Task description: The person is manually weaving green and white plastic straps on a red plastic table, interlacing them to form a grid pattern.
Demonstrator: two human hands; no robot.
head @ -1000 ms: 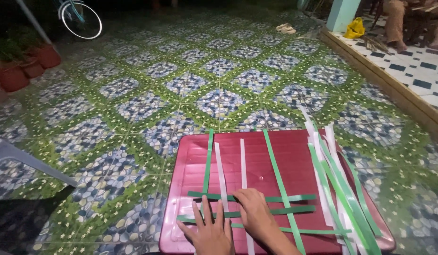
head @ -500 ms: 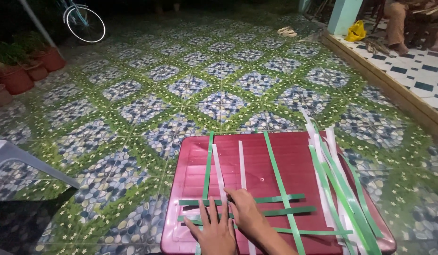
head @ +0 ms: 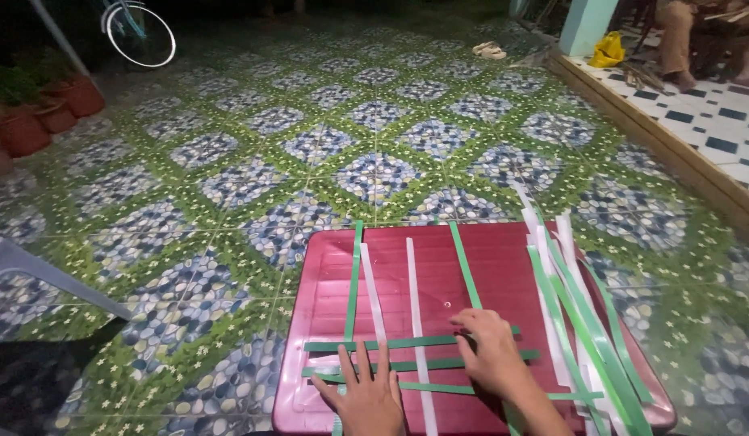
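Green and white strips (head: 415, 307) lie crisscrossed on the red table (head: 495, 258).

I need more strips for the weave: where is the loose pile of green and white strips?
In the head view, the loose pile of strips lies along the right side of the red plastic table, just right of the right hand.

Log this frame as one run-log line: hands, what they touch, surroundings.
left hand flat on woven green and white strips | right hand pressing strips | red table | loose strip pile at right
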